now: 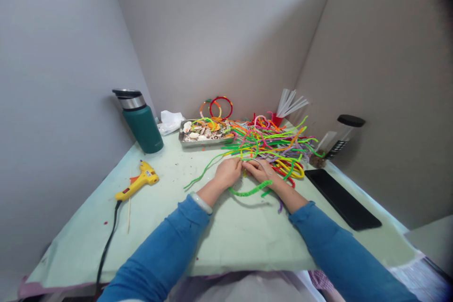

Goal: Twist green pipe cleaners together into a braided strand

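My left hand [229, 172] and my right hand [259, 170] meet fingertip to fingertip over the near edge of a pile of pipe cleaners [272, 139]. Both hands are closed in a pinch. They appear to hold a thin pale ring, part of which curves over my right hand. A fuzzy green pipe cleaner [250, 192] curves below the hands, its right end by my right wrist. What lies right between the fingertips is too small to make out. Bundled yellow and red loops [292, 170] lie just right of my right hand.
A yellow glue gun [138, 183] and a green bottle [142, 125] stand or lie left. Behind are a shell tray [207, 142], two wrapped rings [222, 98] and a red cup [277, 120] of white sticks. A black tray-like slab [342, 199] and a clear jar [341, 137] are right.
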Available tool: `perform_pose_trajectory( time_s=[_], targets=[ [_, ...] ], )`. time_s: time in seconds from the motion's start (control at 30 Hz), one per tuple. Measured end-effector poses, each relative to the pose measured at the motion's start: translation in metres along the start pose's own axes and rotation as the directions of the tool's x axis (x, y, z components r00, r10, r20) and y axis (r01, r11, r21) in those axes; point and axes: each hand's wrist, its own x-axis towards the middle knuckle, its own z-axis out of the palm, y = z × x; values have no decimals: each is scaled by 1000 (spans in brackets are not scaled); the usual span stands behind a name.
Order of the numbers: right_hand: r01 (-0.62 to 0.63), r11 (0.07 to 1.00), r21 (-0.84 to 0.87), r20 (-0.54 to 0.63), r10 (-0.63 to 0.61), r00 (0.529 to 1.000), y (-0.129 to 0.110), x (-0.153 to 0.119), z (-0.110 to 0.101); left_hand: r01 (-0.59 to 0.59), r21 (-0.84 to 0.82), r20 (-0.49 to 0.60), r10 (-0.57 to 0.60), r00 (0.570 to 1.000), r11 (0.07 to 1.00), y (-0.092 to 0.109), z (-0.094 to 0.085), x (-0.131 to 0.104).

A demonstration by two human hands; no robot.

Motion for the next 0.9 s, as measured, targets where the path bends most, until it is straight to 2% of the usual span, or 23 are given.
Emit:
perform_pose_trajectory(
  time_s=[0.9],
  targets=[
    [15, 999, -39, 9, -15, 1000, -4, -1, -2, 17, 20, 10, -17, 1000, 1000, 2, -2, -2]
  ],
)
